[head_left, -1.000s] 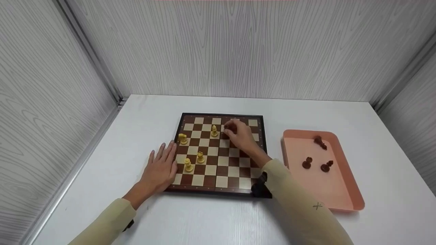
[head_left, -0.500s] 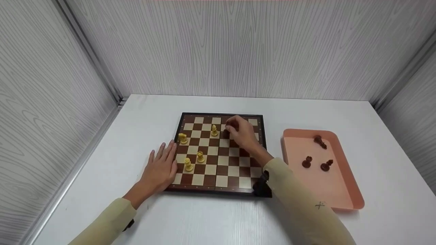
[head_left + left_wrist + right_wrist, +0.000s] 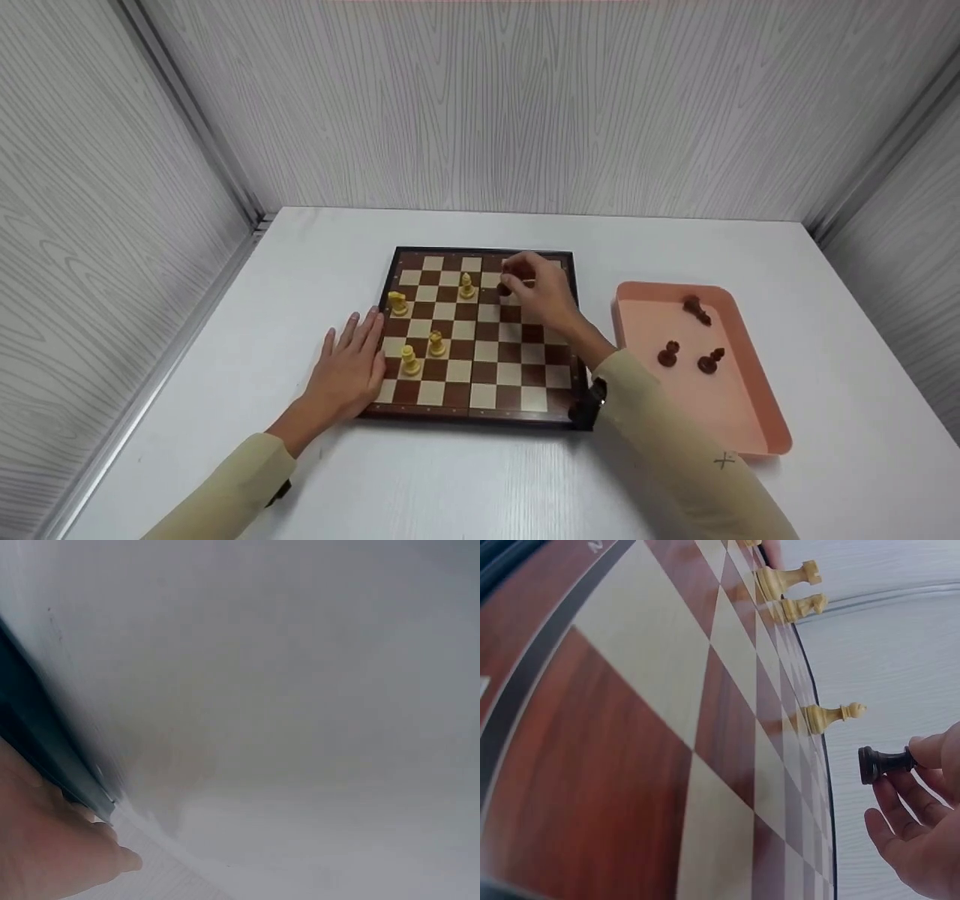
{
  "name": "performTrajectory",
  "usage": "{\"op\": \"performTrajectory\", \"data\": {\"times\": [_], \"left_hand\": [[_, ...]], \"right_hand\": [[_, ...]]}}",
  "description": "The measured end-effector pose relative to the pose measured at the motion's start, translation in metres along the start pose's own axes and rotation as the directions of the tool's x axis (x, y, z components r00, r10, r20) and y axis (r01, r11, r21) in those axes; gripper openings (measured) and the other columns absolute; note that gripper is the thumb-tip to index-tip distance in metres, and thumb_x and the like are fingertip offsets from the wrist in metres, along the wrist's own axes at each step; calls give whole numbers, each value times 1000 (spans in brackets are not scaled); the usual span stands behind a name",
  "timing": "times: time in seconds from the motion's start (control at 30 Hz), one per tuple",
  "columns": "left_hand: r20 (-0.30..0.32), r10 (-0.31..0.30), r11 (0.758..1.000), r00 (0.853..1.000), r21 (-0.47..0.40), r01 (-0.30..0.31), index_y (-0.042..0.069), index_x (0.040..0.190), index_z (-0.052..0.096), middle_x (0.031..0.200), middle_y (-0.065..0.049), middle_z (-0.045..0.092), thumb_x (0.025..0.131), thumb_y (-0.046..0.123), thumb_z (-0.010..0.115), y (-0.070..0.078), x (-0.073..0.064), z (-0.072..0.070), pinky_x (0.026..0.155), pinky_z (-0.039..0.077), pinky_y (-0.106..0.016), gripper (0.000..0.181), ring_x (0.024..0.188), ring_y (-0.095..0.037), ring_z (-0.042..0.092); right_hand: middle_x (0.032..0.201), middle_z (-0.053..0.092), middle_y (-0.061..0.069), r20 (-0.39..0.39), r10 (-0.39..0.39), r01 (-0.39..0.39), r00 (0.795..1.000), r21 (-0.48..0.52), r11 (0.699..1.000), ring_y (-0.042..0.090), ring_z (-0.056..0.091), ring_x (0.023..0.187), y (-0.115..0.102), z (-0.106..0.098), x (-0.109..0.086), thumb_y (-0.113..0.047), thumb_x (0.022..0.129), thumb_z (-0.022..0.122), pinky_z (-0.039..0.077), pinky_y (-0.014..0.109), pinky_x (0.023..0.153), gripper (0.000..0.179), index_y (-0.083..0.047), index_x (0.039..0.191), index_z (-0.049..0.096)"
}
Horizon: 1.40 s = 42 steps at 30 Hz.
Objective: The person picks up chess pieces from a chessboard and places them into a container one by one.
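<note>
In the head view my right hand (image 3: 546,292) is over the far right half of the chessboard (image 3: 499,373). Its thumb and fingers pinch a dark chess piece (image 3: 883,763) near the top, which they hide. The right wrist view shows that piece's base raised off the board. My left hand (image 3: 345,375) lies flat along the board's left edge, fingers straight; part of it shows beside the dark board edge (image 3: 45,727) in the left wrist view. Several yellow pieces stand on the left half, including a knight (image 3: 397,303) and a bishop (image 3: 466,286).
A pink tray (image 3: 769,405) right of the board holds several dark chess pieces, one lying on its side (image 3: 696,310). My right sleeve (image 3: 675,427) overlaps the tray's near left corner. Grey wood-grain walls (image 3: 480,105) stand behind and beside the white table (image 3: 360,487).
The right hand has shifted slightly right, and the dark piece has moved with it. My left hand keeps its place at the board's edge. The head view has shifted a little.
</note>
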<state>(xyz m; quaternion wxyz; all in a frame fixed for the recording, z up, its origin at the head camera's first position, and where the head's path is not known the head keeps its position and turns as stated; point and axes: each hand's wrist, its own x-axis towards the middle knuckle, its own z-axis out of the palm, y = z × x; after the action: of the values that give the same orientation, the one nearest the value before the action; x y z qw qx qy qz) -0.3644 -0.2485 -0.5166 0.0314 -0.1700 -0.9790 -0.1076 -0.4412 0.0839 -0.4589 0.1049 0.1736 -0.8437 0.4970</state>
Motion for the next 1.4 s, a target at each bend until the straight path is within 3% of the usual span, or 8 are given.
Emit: {"op": "performTrajectory", "data": {"times": [0.43, 0.8, 1.03, 1.2, 1.4], "left_hand": [[22, -3, 1000, 1000, 5, 3, 1, 164, 14, 171, -13, 12, 111, 30, 28, -4, 5, 2, 121, 8, -63, 62, 156, -38, 9], [1, -5, 1000, 1000, 7, 5, 0, 163, 15, 171, -14, 13, 110, 30, 30, -6, -1, 1, 121, 10, -63, 63, 156, -38, 10], [4, -7, 1000, 1000, 7, 7, 0, 163, 15, 171, -14, 14, 110, 29, 30, -4, 0, -1, 121, 10, -63, 62, 156, -39, 11], [8, -1, 1000, 1000, 3, 1, 0, 163, 15, 171, -15, 14, 110, 29, 29, -4, 0, -2, 121, 9, -63, 62, 156, -39, 10], [5, -3, 1000, 1000, 2, 3, -1, 163, 16, 170, -16, 15, 110, 29, 29, -4, -1, -2, 121, 9, -64, 62, 156, -40, 11]], "right_hand": [[111, 70, 12, -30, -46, 46, 998, -16, 999, 23, 68, 105, 2, -31, -10, -12, 100, 68, 55, 38, 93, 24, 2, 120, 67], [107, 71, 12, -57, -63, 63, 996, 4, 998, 24, 70, 100, 4, -55, -21, -9, 100, 67, 56, 42, 90, 21, 2, 118, 67], [108, 71, 13, -83, -22, 24, 996, 17, 1000, 22, 69, 100, 9, -74, -31, -7, 100, 68, 55, 37, 94, 21, 2, 119, 67], [107, 71, 19, -122, -26, 28, 992, 13, 1000, 30, 70, 98, 14, -87, -38, -7, 100, 67, 55, 41, 92, 23, 6, 119, 66], [103, 73, 14, -129, 3, 0, 992, 24, 1000, 26, 71, 96, 17, -102, -49, -11, 100, 68, 53, 27, 85, 21, 2, 117, 67]]}}
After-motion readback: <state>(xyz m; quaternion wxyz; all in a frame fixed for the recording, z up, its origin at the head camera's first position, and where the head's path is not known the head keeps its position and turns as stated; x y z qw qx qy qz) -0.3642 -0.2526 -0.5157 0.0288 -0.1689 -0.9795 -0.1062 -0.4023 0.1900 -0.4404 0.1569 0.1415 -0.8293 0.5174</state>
